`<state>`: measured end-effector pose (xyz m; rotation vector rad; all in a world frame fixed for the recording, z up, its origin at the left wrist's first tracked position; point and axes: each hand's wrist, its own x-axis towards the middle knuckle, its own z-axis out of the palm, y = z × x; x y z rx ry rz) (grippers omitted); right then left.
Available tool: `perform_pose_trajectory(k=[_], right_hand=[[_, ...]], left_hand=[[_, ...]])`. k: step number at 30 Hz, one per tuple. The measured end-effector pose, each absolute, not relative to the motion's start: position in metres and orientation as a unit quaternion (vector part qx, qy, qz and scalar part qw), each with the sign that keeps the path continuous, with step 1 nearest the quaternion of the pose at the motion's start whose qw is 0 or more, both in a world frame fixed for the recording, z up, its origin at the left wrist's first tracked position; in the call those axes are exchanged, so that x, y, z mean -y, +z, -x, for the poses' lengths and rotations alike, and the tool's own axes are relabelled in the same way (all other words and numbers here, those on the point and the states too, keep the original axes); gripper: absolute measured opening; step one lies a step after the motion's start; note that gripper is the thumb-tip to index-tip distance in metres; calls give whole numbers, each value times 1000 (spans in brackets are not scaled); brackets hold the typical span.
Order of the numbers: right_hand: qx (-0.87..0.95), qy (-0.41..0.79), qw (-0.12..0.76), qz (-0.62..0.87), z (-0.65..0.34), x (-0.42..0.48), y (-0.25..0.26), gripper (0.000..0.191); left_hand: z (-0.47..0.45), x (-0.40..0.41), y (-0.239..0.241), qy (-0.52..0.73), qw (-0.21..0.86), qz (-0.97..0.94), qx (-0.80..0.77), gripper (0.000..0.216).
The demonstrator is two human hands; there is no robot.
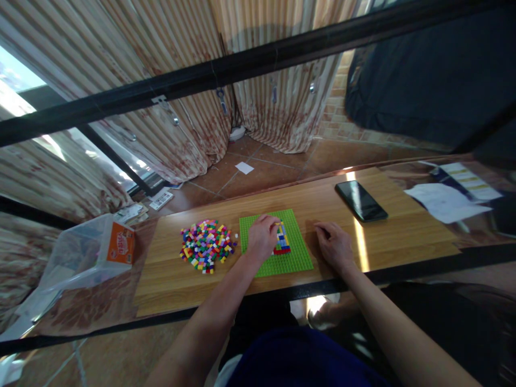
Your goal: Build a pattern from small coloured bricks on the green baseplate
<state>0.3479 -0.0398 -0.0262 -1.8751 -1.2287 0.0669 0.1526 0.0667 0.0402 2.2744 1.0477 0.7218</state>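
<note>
A green studded baseplate point(282, 263) lies on the wooden board in front of me. On it stands a small build of coloured bricks point(283, 240), with red and blue along its near side and white, yellow and light blue farther up. My left hand point(263, 235) is over the plate, its fingers pinched together at the build's upper left; whatever sits between the fingertips is hidden. Just right of the plate, my right hand point(335, 246) rests on the board with its fingers curled, and nothing shows in it. A heap of loose small bricks point(206, 244) spreads to the plate's left.
A black phone point(360, 201) lies at the right of the board point(161, 285). Papers point(447, 201) are at the far right. A clear plastic bin point(86, 252) with an orange label stands at the left. A dark metal bar point(250, 62) crosses beyond the table, before curtains.
</note>
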Motion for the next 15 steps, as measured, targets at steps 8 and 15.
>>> perform_pose_trajectory(k=[8, 15], right_hand=[[493, 26, 440, 750, -347, 40, -25, 26], [493, 24, 442, 749, -347, 40, -25, 25]], left_hand=[[-156, -66, 36, 252, 259, -851, -380, 19], [-158, -68, 30, 222, 207, -882, -361, 19]])
